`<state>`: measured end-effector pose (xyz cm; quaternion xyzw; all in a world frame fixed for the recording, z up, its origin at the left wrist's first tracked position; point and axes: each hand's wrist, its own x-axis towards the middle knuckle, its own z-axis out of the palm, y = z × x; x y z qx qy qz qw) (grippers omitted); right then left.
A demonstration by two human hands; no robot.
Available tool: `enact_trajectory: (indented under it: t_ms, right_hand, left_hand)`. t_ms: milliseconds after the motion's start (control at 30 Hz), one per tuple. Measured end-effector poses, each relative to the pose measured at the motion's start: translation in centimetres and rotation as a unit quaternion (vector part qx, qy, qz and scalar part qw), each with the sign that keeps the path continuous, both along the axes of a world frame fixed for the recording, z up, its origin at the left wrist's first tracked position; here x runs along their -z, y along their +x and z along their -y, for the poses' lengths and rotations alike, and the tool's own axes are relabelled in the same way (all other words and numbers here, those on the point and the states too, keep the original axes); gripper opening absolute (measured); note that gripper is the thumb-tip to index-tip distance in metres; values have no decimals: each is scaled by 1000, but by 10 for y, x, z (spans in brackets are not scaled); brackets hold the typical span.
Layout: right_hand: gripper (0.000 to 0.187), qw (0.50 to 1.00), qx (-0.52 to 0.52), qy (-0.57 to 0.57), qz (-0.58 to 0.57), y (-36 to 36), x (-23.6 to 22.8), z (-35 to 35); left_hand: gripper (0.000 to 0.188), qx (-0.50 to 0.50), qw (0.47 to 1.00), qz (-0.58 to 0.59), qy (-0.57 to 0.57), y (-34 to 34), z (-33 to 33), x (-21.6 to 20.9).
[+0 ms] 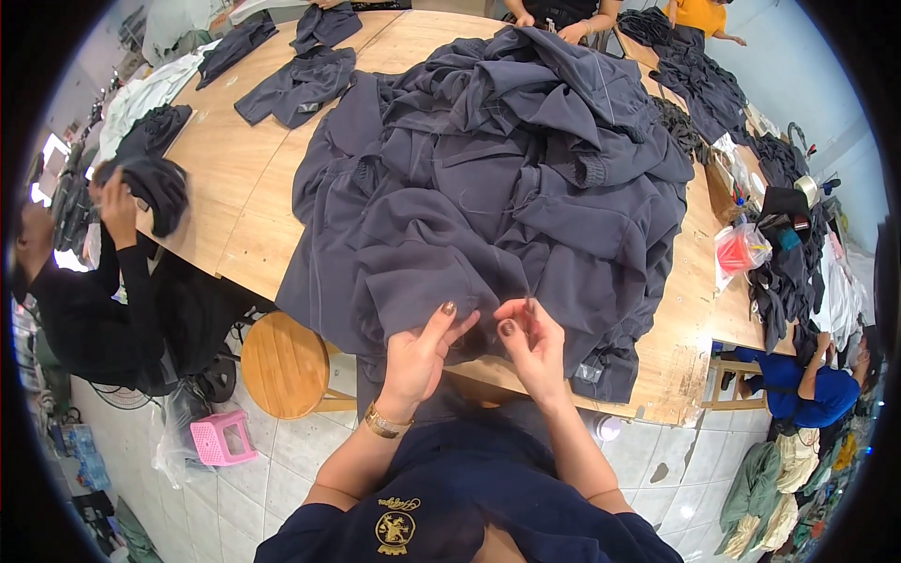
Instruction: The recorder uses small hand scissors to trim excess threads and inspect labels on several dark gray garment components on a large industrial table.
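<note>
Grips a dark grey garment (422,253) with fingers of the left hand (416,364), at the near side of a heap (587,192) on the wooden counter (683,371); bends fingers of the right hand (539,352) just beside, cannot tell whether gripping anything.

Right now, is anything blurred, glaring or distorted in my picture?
Head view: the dark cloth at left is motion-smeared, bright patches at the left rim wash out, and fisheye corners go black; also head view: the grey garment heap shows readable folds.
</note>
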<state>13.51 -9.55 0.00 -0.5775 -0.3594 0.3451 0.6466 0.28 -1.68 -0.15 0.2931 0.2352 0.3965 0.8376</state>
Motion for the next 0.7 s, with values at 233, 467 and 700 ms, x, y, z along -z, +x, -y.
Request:
enact_trajectory:
  t_ms: [233,467,700]
  right_hand:
    - [21,943,32,-26,330,1,7,0]
    - [22,878,59,7,475,1,7,-5]
    - [20,873,50,-3,485,1,5,-5]
  left_hand:
    - [23,-16,999,-7,32,0,-1,-3]
    - [24,-23,999,-15,36,-2,-1,-1]
    - [25,-22,999,-23,32,-1,0,-2]
